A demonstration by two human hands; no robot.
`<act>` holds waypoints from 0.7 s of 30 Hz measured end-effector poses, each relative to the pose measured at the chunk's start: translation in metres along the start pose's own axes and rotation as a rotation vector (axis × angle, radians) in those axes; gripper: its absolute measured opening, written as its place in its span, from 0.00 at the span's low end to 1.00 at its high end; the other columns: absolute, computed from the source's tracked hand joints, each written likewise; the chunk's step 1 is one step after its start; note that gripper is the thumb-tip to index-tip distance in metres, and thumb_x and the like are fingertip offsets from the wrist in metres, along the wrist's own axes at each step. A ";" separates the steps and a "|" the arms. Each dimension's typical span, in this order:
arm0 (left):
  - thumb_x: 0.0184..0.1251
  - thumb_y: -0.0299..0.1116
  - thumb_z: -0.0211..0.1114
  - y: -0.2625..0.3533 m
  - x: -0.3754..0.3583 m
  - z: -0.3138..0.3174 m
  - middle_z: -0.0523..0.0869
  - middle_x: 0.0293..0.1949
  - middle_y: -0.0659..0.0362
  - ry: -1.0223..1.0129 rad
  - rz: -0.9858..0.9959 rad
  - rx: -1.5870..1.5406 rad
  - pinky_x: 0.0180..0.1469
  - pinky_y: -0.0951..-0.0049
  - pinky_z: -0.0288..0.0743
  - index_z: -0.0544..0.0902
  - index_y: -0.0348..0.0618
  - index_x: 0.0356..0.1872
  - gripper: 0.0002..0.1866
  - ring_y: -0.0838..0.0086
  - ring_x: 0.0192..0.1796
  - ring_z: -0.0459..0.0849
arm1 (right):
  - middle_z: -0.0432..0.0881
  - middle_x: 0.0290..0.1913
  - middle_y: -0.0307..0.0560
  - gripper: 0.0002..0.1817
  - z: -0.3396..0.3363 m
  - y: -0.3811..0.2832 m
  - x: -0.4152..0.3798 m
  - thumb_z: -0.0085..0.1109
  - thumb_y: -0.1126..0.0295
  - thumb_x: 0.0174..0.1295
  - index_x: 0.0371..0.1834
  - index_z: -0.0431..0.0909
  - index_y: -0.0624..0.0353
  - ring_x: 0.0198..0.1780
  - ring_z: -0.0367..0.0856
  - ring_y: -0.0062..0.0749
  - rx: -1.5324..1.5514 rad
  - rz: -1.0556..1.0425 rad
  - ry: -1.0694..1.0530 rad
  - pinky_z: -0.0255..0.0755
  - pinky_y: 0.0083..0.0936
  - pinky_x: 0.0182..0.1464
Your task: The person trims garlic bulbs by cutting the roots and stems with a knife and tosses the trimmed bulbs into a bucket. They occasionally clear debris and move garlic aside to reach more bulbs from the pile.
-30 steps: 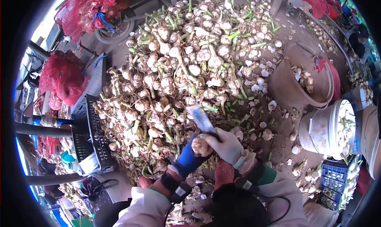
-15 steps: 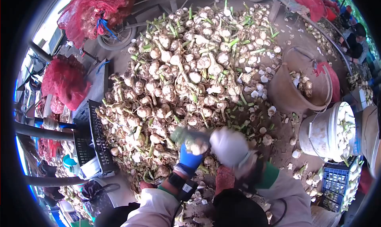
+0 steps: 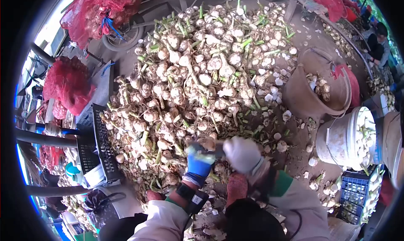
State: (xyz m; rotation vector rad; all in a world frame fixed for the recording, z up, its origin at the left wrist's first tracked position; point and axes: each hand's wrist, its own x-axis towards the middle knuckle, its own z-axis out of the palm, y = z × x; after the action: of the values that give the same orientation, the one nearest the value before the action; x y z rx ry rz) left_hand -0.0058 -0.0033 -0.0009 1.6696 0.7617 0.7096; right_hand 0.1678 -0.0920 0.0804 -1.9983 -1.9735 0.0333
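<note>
My left hand (image 3: 198, 165), in a blue glove, is closed around a garlic bulb (image 3: 206, 143) that is partly hidden by its fingers. My right hand (image 3: 243, 155), in a whitish glove, is closed just to the right. A dark blade, apparently a knife (image 3: 219, 148), reaches from its fingers towards the bulb; blur hides its exact shape. Both hands are over the near edge of a large heap of garlic (image 3: 176, 93), whose bulbs carry roots and cut green stems.
A brown tub (image 3: 299, 93) with a few bulbs stands right, beside a white bucket (image 3: 330, 142) of pale garlic pieces and a blue crate (image 3: 352, 194). Left are a black crate (image 3: 105, 148) and red mesh sacks (image 3: 67, 87). Another person (image 3: 378, 43) sits far right.
Both hands stay close together. The bulb in my left hand has turned and risen slightly, and the left fingers now show more sharply. My right hand has barely shifted.
</note>
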 end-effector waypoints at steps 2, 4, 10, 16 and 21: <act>0.68 0.31 0.61 0.047 0.000 0.006 0.82 0.47 0.56 0.084 -0.033 -0.122 0.52 0.67 0.80 0.74 0.41 0.52 0.14 0.69 0.48 0.83 | 0.80 0.28 0.52 0.06 0.037 0.050 -0.021 0.55 0.66 0.62 0.37 0.74 0.56 0.32 0.81 0.53 0.229 0.589 0.023 0.75 0.45 0.32; 0.64 0.34 0.65 0.055 0.002 0.009 0.84 0.45 0.54 0.117 -0.038 -0.137 0.50 0.65 0.81 0.74 0.40 0.52 0.18 0.65 0.46 0.85 | 0.79 0.28 0.53 0.07 0.018 0.053 -0.032 0.55 0.65 0.63 0.36 0.75 0.57 0.33 0.80 0.56 0.269 0.721 0.095 0.74 0.46 0.34; 0.59 0.39 0.72 0.126 -0.034 0.041 0.84 0.51 0.47 -0.916 0.260 0.333 0.54 0.61 0.78 0.76 0.41 0.57 0.27 0.55 0.51 0.85 | 0.81 0.32 0.56 0.11 -0.043 0.052 -0.154 0.59 0.64 0.59 0.39 0.75 0.59 0.36 0.80 0.59 0.243 0.975 0.331 0.73 0.44 0.37; 0.62 0.21 0.66 0.203 -0.033 -0.096 0.82 0.50 0.58 -0.430 0.083 0.328 0.55 0.74 0.75 0.76 0.42 0.59 0.23 0.75 0.51 0.81 | 0.82 0.26 0.45 0.14 -0.007 -0.004 -0.394 0.56 0.67 0.59 0.44 0.81 0.63 0.26 0.79 0.29 0.466 1.377 0.257 0.74 0.33 0.30; 0.64 0.30 0.66 0.275 -0.096 -0.229 0.84 0.43 0.60 -0.224 0.150 0.476 0.52 0.75 0.74 0.77 0.39 0.56 0.19 0.76 0.46 0.80 | 0.84 0.29 0.51 0.15 -0.003 -0.135 -0.449 0.57 0.64 0.59 0.42 0.82 0.63 0.30 0.82 0.38 0.684 1.593 0.195 0.75 0.34 0.34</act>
State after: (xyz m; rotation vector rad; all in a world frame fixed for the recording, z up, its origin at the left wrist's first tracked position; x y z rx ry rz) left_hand -0.2098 0.0064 0.3081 2.2146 0.6820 0.4498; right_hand 0.0198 -0.5335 0.0210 -2.2779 0.1613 0.6965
